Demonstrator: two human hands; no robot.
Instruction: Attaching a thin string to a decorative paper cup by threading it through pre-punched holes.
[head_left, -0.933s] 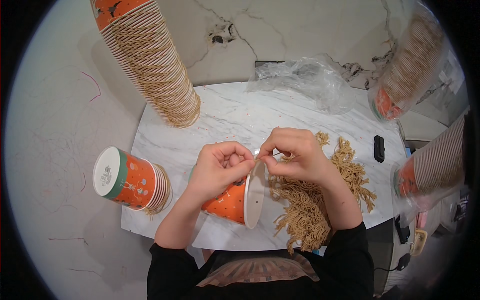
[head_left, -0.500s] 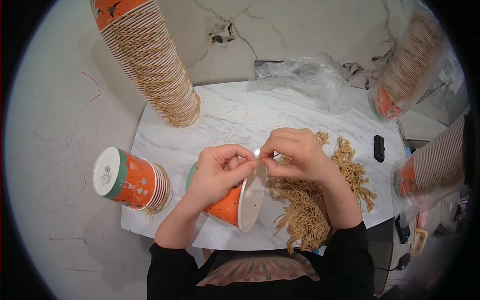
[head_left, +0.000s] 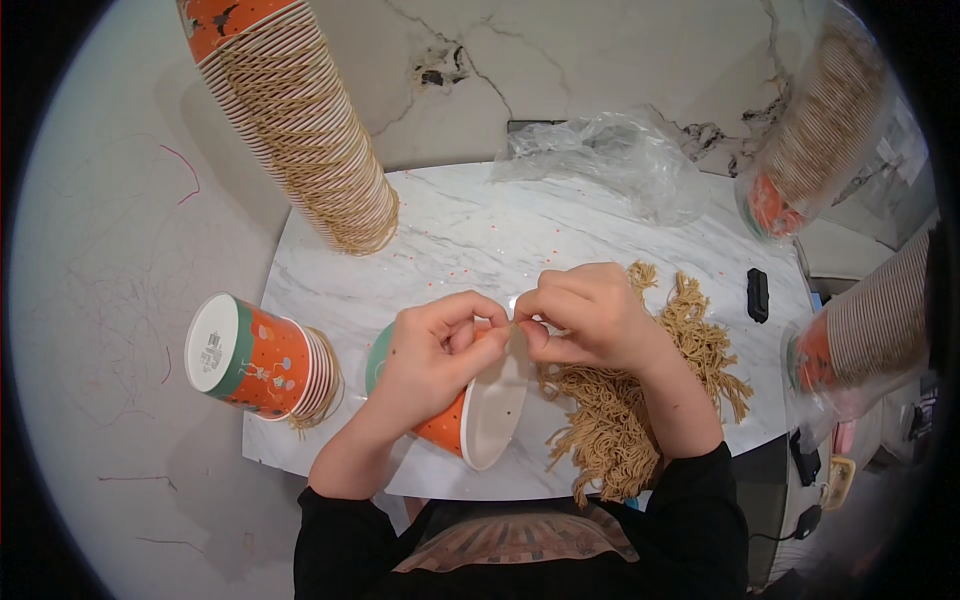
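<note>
Hands working at rim of orange paper cup (head_left: 440,425), lying sideways on marble surface (head_left: 560,240). Left hand (head_left: 432,350) and right hand (head_left: 590,315) pinching string; steadying the cup is probably helping.

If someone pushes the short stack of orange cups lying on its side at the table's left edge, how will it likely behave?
The short stack of orange cups lies on its side, round and tapered, so it would probably roll in a curve. It overhangs the marble table edge, so it may well fall off. Being paper, it is likely light and crushable.
</note>
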